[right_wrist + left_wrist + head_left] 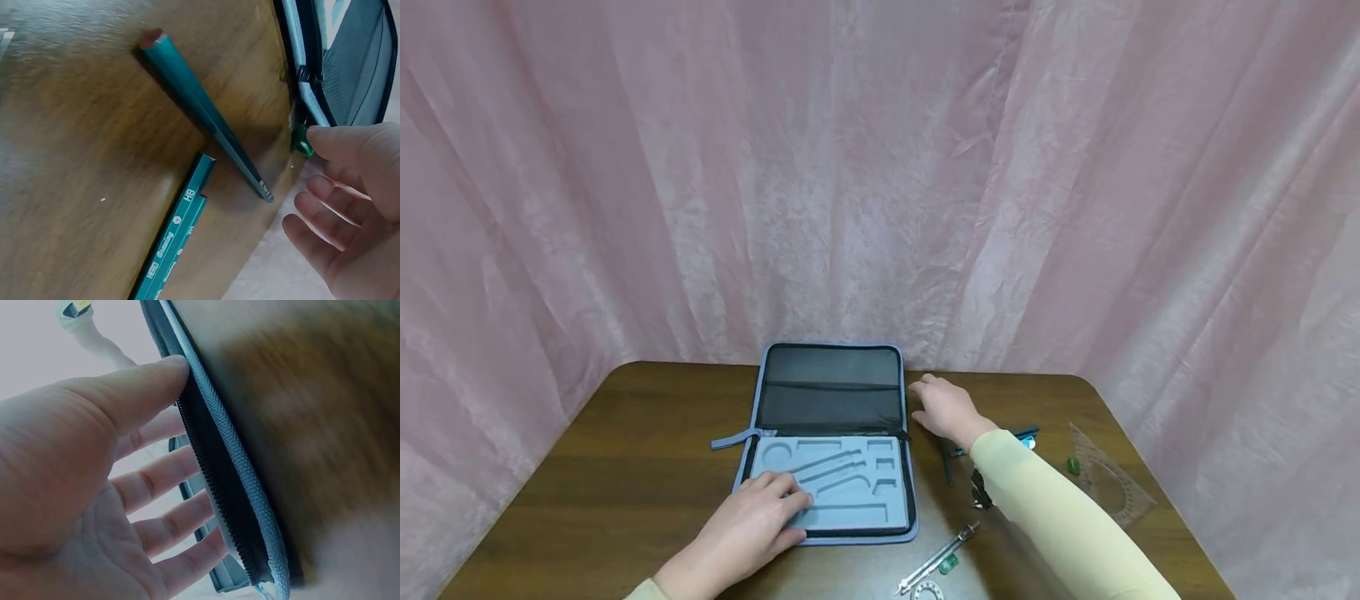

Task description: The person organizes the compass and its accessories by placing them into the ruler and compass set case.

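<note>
A blue zip case (827, 540) lies unfolded on the table, its dark lid (827, 367) toward the curtain. Its light-blue moulded tray (891, 521) has shaped hollows. My left hand (752, 521) rests on the tray's left front part, fingers extended; the thumb (172, 372) touches the zipped front edge. Beside the lid's right side, my right hand (947, 410) reaches down with loosely bent fingers. A small green object (302, 140) sits by the thumb tip next to the zip; whether they touch is unclear. Green pencils (203, 106) lie near that hand, some marked HB.
A metal drawing compass (938, 558) lies at the front, with a green piece (949, 565) and a round white stencil-like piece (927, 591). At right are a clear set square (1112, 479) and another green piece (1073, 466). A pink curtain (880, 183) hangs behind.
</note>
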`<state>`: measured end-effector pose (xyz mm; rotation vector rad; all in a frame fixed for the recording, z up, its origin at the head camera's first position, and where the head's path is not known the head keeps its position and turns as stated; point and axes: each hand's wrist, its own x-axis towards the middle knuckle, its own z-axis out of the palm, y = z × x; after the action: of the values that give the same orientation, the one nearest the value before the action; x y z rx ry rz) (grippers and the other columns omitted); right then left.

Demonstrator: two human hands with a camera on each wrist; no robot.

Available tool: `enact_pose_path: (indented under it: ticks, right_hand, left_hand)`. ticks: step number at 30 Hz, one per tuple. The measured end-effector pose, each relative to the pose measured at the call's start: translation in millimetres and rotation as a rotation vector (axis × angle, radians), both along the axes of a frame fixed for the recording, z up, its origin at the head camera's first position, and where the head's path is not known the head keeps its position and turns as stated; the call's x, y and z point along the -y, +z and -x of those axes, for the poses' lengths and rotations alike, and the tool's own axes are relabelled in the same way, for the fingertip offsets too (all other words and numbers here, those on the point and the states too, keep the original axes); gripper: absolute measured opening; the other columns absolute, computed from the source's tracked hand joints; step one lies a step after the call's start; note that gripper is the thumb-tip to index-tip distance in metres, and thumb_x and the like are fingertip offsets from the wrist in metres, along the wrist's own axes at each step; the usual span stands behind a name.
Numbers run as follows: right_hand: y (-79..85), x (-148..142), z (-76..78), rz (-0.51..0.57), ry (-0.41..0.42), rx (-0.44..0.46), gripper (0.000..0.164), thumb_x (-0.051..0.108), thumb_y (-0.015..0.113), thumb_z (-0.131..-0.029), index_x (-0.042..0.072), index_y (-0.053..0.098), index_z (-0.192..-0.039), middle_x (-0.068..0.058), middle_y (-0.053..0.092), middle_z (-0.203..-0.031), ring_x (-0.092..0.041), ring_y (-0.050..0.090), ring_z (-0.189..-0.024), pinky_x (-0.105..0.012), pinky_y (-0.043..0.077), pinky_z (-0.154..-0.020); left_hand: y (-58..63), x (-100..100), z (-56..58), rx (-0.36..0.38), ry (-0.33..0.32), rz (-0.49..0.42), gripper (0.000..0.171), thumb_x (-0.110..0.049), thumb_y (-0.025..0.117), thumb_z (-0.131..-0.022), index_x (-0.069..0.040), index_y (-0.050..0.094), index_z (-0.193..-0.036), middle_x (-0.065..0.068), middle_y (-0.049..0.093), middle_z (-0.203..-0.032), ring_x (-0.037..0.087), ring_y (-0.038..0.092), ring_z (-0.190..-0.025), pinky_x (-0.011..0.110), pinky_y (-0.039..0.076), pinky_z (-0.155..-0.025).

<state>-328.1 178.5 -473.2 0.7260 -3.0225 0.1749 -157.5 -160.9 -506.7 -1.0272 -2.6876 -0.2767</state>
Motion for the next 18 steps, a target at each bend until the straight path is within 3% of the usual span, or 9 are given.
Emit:
enact_pose_path:
  ticks: [10,15,16,18]
  right_hand:
    - [-3.6,8,22.0,0.069,-0.041,0.092,0.047,0.015,0.086,-0.098,0.003,0.071,-0.141,-0.016,0.07,-0.133,-0.037,0.066,-0.127,-0.052,0.057,-0.105]
    - [-7.9,4,37.5,0.198,-0.005,0.166,0.042,0.013,0.089,-0.093,0.005,0.077,-0.132,-0.013,0.076,-0.123,-0.033,0.071,-0.119,-0.052,0.057,-0.105]
    - [-22.3,-2,50.4,0.224,0.027,0.158,0.042,0.019,0.09,-0.093,0.008,0.078,-0.131,-0.01,0.077,-0.121,-0.03,0.071,-0.117,-0.049,0.058,-0.104]
    - [-23.2,-3,53.3,0.243,0.039,0.174,0.04,0.019,0.09,-0.091,0.007,0.078,-0.128,-0.009,0.076,-0.117,-0.028,0.071,-0.112,-0.048,0.058,-0.102]
  left_hand:
    - [-0.1,1,0.9,0.023,0.008,0.007,0.032,-0.035,0.091,-0.094,-0.02,0.08,-0.119,-0.006,0.065,-0.11,0.02,0.062,-0.101,0.045,0.059,-0.084]
    - [0.3,3,2.7,0.028,0.004,0.002,0.032,-0.034,0.091,-0.094,-0.02,0.08,-0.12,-0.006,0.064,-0.109,0.019,0.062,-0.101,0.045,0.059,-0.084]
    - [0.1,3,3.2,0.026,0.003,0.002,0.032,-0.034,0.091,-0.094,-0.019,0.08,-0.12,-0.006,0.064,-0.109,0.019,0.062,-0.101,0.045,0.059,-0.084]
    - [-0.4,3,4.1,0.02,-0.001,0.002,0.032,-0.034,0.091,-0.094,-0.019,0.08,-0.12,-0.006,0.064,-0.109,0.019,0.062,-0.1,0.044,0.059,-0.084]
